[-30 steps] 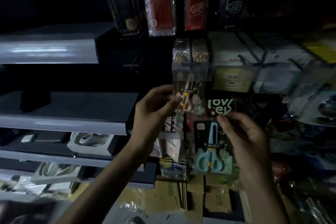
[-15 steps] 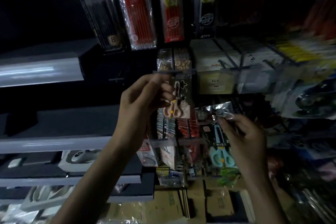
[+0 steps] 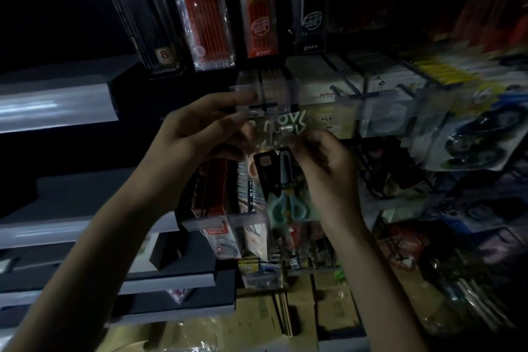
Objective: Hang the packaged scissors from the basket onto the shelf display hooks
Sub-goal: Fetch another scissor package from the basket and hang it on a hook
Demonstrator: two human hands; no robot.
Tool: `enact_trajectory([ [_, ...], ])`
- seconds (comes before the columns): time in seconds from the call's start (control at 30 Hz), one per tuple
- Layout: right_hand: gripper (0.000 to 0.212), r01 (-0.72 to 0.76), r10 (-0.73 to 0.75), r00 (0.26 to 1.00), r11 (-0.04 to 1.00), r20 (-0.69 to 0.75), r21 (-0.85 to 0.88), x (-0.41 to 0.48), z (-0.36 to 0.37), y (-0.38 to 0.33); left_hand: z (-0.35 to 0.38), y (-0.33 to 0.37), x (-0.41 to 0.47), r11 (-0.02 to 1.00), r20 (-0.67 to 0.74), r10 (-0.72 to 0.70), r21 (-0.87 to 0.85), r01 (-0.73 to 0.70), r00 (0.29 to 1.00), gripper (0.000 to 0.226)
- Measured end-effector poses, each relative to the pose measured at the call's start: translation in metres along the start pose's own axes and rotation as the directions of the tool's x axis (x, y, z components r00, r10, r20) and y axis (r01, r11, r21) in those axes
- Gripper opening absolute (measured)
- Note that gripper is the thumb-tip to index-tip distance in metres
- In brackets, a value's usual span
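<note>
Pack (image 3: pixel 288 197) of teal scissors now sits higher than half a second ago. The right hand (image 3: pixel 328 168) has lifted it from beside the hook (image 3: pixel 261 88) to just under it, its grip pinching the header's right edge. The left hand (image 3: pixel 200 134) reaches the header's other side, by the clear tag (image 3: pixel 294 94); I cannot tell whether its grip pinches or only steadies. Hanging looks close, but no hole shows on the prong. The basket is out of view. A peach pack (image 3: pixel 251 168) hangs behind; boxes (image 3: pixel 257 317) lie on the floor.

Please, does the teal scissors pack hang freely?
Not freely: right hand pinches the teal scissors pack, left hand touches the label strip; whether hooked, cannot tell.
</note>
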State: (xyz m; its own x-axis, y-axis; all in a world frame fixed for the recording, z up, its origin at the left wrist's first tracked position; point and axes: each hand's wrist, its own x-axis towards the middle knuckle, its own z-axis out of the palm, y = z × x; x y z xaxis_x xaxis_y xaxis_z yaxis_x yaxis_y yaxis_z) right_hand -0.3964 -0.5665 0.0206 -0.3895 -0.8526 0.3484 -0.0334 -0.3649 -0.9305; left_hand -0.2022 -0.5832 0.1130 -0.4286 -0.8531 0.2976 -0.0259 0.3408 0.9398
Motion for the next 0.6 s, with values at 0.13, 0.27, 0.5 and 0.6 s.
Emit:
enact_trajectory([
  [0.13,0.007,0.024,-0.022,0.999,0.998,-0.035,0.055,0.011,0.014,-0.001,-0.002,-0.001,0.001,1.0,0.01,0.017,0.007,-0.017,1.0,0.037],
  [0.27,0.006,0.016,-0.01,0.999,0.992,-0.052,0.127,0.019,0.025,0.001,-0.003,-0.005,0.002,0.999,0.006,0.035,0.005,-0.035,0.999,0.034],
  [0.5,0.023,-0.027,0.041,0.996,0.987,-0.085,0.159,0.029,0.038,0.009,-0.002,-0.005,0.0,0.999,-0.003,0.047,0.015,-0.047,0.999,0.035],
  [0.6,0.022,-0.034,0.049,0.993,0.99,-0.106,0.138,0.031,0.039,0.013,-0.002,-0.005,-0.001,0.998,-0.004,0.053,0.023,-0.053,0.999,0.034],
])
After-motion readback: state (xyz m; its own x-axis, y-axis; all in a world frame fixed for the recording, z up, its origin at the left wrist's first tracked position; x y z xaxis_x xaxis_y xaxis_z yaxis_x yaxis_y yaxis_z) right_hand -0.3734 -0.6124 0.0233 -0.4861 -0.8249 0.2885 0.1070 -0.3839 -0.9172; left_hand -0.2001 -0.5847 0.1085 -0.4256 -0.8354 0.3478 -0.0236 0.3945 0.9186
